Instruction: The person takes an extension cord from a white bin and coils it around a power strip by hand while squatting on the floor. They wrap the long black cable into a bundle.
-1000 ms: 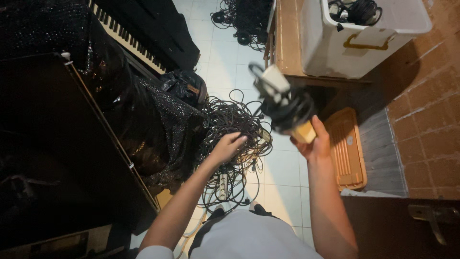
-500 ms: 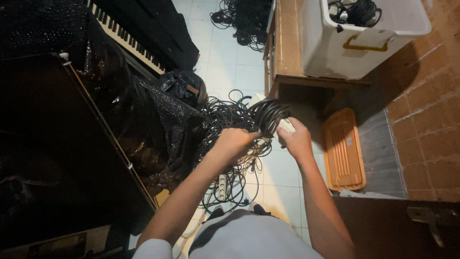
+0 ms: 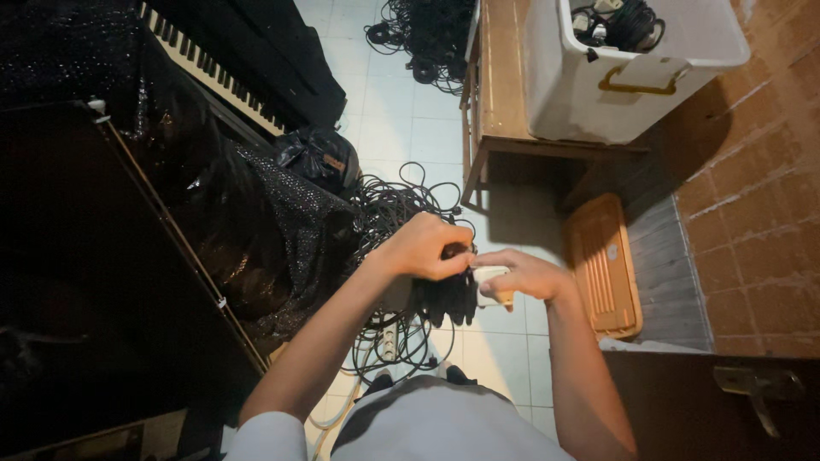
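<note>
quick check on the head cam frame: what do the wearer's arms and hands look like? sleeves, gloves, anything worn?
Both arms are bare from above the elbow down. The left hand and right hand wear no gloves. No watch, ring or wristband shows on either wrist. A short white sleeve covers the left upper arm, matching the light shirt at the bottom edge. The right sleeve is out of view.

Black cable coil (image 3: pixel 444 299), white bin (image 3: pixel 598 85), orange lid (image 3: pixel 605 265), sparkly black cloth (image 3: pixel 273 222)

dim indoor light, deep shadow left, sharp focus
</note>
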The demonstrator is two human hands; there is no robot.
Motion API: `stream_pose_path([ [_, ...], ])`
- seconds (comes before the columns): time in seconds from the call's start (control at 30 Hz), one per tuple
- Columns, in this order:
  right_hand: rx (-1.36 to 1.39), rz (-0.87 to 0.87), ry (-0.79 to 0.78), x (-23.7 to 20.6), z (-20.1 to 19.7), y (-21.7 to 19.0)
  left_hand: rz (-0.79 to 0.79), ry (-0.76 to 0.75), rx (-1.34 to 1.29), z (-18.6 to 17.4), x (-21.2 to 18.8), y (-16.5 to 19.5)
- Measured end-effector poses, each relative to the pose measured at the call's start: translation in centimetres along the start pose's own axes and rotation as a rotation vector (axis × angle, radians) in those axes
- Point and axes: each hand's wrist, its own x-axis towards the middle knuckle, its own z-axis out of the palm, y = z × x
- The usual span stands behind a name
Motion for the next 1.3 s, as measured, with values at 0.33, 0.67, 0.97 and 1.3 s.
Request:
stream_pose_path([
  [0.33,0.352,-0.249,-0.185,0.2,-0.8,3.5,-0.324,0.001,-0.599,2.8,-1.1,-6.3],
  [0.67,0.683,-0.607,0.017,-0.3,1.7,-0.3,-0.543,0.368,-0.791,11.2,-5.9,-10.8],
  [0.97,0.241,-0.578,0.767,0.3,4.4,-4.7,-0.634,0.347,-0.351,14.1,-10.3,-8.1],
  [1.3,-0.591,-0.547,1.292,3.5,3.1,0.2,-0.263,0.227,0.111,4.3,-9.7,-4.4],
])
